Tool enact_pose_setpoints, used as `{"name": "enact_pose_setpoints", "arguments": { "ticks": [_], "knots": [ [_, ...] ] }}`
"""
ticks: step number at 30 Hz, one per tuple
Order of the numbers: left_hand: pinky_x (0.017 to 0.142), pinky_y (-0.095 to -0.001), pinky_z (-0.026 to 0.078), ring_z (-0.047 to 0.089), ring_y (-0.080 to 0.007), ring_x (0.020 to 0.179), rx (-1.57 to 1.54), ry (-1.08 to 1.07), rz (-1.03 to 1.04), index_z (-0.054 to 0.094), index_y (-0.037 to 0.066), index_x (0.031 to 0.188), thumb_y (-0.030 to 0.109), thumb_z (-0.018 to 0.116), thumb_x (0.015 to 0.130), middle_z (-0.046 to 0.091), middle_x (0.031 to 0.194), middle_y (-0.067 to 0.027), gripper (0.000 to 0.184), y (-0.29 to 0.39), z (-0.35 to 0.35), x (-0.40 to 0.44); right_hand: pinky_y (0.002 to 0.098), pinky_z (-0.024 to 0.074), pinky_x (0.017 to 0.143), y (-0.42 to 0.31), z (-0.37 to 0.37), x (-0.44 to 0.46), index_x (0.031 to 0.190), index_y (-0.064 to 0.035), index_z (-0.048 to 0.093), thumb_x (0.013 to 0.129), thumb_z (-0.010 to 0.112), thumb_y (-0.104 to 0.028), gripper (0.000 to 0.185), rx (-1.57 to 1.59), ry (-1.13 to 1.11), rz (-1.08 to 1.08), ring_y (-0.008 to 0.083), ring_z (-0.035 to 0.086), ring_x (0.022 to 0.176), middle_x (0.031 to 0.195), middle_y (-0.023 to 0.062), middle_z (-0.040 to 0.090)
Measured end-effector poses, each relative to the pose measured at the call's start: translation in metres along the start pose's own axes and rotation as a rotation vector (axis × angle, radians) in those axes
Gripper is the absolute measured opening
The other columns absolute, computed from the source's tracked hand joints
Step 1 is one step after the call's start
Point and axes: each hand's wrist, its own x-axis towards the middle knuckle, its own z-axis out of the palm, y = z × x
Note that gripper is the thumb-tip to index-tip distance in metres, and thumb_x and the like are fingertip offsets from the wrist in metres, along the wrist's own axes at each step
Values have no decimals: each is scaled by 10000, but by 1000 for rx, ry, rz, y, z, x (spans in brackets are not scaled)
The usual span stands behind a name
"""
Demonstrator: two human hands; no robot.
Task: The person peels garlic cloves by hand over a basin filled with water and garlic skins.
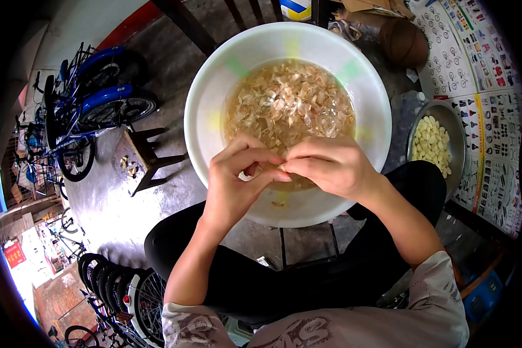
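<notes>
Over the near side of a wide white basin (203, 110), both hands meet fingertip to fingertip. My left hand (229, 177) is closed in a pinch on a small pale garlic clove (282, 167), mostly covered by the fingers. My right hand (336, 165) pinches the same clove from the other side. Loose garlic skins (296, 95) float in brownish water inside the basin. To the right, a metal bowl (461, 136) holds many peeled garlic cloves (429, 142).
A small wooden stool (142, 153) with a few small pieces on it stands left of the basin. Blue bicycles (107, 101) line the left. A brown ball (404, 42) lies at the back right, beside a printed sheet (499, 156) under the metal bowl.
</notes>
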Motion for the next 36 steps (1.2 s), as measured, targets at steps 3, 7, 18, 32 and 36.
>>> {"name": "enact_pose_setpoints", "arguments": {
  "ticks": [3,7,18,32,36],
  "knots": [
    [548,-233,374,463,-66,638,-92,-11,-9,735,15,832,59,851,714,588,824,10,171,-5,1,-2,299,529,584,1,2,-1,844,-77,669,772,709,-75,82,-32,3,-47,191,651,709,858,18,649],
    [554,-216,398,509,-57,682,-127,-21,-16,711,-15,823,17,837,721,581,842,3,165,-8,2,-4,299,518,573,1,7,1,831,-80,663,762,727,-79,94,2,36,-44,172,641,703,861,8,635],
    [536,-234,360,445,-71,616,-108,21,-36,695,-11,781,43,828,744,564,780,-1,148,-5,1,-6,273,516,551,-2,6,2,824,-55,648,753,746,-104,131,-212,71,-208,141,636,703,892,2,627],
    [521,-222,333,430,-47,591,-248,44,-105,729,10,768,118,879,699,593,749,21,198,-5,6,-9,284,539,556,1,6,0,840,-42,657,740,725,-41,121,3,86,-111,179,665,696,887,38,662],
    [521,-221,335,437,-43,596,-271,44,-92,736,20,773,120,879,706,596,756,26,187,-4,5,-10,273,541,572,2,6,1,839,-40,657,753,703,-17,100,-1,102,-114,186,670,709,900,48,665]
  ]
}}
